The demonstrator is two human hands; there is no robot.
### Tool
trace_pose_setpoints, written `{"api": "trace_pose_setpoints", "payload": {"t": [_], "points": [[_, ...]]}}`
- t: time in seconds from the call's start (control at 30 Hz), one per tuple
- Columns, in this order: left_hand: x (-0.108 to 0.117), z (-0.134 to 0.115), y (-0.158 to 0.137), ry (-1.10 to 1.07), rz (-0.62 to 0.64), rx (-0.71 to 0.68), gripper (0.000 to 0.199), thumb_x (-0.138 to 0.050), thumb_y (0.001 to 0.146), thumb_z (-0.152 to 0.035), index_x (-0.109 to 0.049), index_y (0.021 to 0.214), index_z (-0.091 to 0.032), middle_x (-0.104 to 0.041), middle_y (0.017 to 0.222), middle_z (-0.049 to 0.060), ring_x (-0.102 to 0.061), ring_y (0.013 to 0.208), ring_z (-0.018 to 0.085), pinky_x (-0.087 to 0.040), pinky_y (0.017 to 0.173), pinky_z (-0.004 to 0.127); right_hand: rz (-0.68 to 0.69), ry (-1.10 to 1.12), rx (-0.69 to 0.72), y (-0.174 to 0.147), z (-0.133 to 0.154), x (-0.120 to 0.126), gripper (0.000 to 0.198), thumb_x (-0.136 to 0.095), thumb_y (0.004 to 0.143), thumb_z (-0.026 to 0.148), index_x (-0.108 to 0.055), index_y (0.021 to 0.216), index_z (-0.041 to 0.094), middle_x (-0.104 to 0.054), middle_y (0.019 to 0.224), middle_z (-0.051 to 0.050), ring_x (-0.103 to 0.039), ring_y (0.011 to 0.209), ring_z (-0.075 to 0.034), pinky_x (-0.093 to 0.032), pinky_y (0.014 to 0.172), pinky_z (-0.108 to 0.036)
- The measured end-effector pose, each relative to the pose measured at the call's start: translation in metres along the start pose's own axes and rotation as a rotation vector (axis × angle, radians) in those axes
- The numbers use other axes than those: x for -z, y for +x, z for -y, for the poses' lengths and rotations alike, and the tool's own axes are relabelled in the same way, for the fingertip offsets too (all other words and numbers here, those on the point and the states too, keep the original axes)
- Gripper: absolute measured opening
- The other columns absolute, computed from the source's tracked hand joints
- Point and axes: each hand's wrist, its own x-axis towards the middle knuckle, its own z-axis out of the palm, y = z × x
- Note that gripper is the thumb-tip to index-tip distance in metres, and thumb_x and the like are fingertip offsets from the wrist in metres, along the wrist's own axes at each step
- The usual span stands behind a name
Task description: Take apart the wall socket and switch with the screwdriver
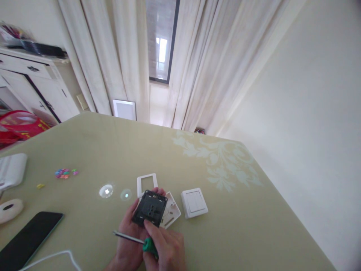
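My left hand (129, 229) holds a black square wall-socket insert (150, 207), its fingers wrapped round the sides from beneath. Closed on a screwdriver (149, 246) with a green handle, my right hand (167, 246) rests a fingertip on the near edge of the insert. The metal shaft points left, away from the insert. Partly covered by the insert and my hands, a white back box (171, 210) lies on the table. A white cover frame (146, 177) is just behind my left hand. To the right sits a white wall switch (194, 203) with several rocker keys.
On the green table (239, 233) a black phone (31, 239) and a white cable (67, 252) lie at the left. Small coloured beads (62, 173) are scattered farther back. Two round glints show on the surface. A white cabinet (34, 79) and curtains (126, 56) stand beyond.
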Motion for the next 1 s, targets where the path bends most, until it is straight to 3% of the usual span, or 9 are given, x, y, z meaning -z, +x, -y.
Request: {"api": "trace_pose_setpoints", "payload": {"t": [0.13, 0.3, 0.47, 0.67, 0.87, 1.0], "points": [[0.002, 0.001, -0.002, 0.023, 0.059, -0.017, 0.050, -0.054, 0.107, -0.043, -0.078, 0.141, -0.014, -0.076, 0.142, 0.019, -0.063, 0.146, 0.039, -0.043, 0.129, 0.056, -0.045, 0.041, -0.006, 0.001, 0.000, 0.002, 0.050, -0.056, 0.097, 0.030, -0.062, 0.146, 0.026, -0.082, 0.086, -0.006, -0.078, 0.062, -0.027, -0.056, 0.057, -0.035], [-0.003, 0.005, -0.001, 0.012, -0.068, 0.064, 0.042, -0.058, 0.105, -0.039, -0.085, 0.127, -0.015, -0.080, 0.136, 0.017, -0.065, 0.144, 0.039, -0.047, 0.127, 0.057, -0.159, 0.046, -0.109, 0.008, -0.005, 0.024, 0.054, -0.053, 0.105, 0.027, -0.056, 0.158, 0.032, -0.080, 0.099, -0.009, -0.080, 0.079, -0.027, -0.063, 0.070, -0.036], [-0.008, 0.012, -0.001, 0.046, -0.069, 0.112, 0.040, -0.061, 0.102, -0.040, -0.088, 0.113, -0.013, -0.083, 0.123, 0.018, -0.069, 0.138, 0.041, -0.050, 0.123, 0.057, -0.085, 0.000, -0.098, 0.026, -0.010, 0.048, 0.053, -0.058, 0.103, 0.026, -0.062, 0.156, 0.028, -0.073, 0.110, -0.013, -0.080, 0.085, -0.025, -0.067, 0.073, -0.034], [-0.011, 0.013, 0.000, 0.051, -0.119, 0.086, 0.040, -0.060, 0.103, -0.039, -0.088, 0.116, -0.014, -0.083, 0.123, 0.017, -0.072, 0.133, 0.038, -0.052, 0.122, 0.054, -0.108, -0.027, -0.135, 0.025, -0.012, 0.046, 0.045, -0.061, 0.102, 0.027, -0.069, 0.146, 0.024, -0.073, 0.110, -0.013, -0.080, 0.089, -0.026, -0.068, 0.075, -0.033], [-0.008, 0.016, -0.001, 0.057, -0.083, 0.088, 0.040, -0.058, 0.105, -0.038, -0.087, 0.119, -0.013, -0.084, 0.121, 0.017, -0.071, 0.135, 0.039, -0.052, 0.123, 0.055, -0.107, 0.071, -0.172, 0.026, -0.010, 0.047, 0.046, -0.064, 0.102, 0.024, -0.069, 0.148, 0.028, -0.074, 0.116, -0.011, -0.080, 0.096, -0.025, -0.068, 0.085, -0.032], [-0.010, 0.012, 0.000, 0.014, -0.145, 0.090, 0.041, -0.050, 0.108, -0.028, -0.086, 0.118, -0.014, -0.085, 0.118, 0.016, -0.074, 0.131, 0.035, -0.054, 0.120, 0.054, -0.207, 0.168, -0.278, 0.030, -0.006, 0.050, 0.036, -0.063, 0.104, 0.024, -0.070, 0.139, 0.028, -0.076, 0.112, -0.010, -0.078, 0.099, -0.024, -0.066, 0.087, -0.033]]}}
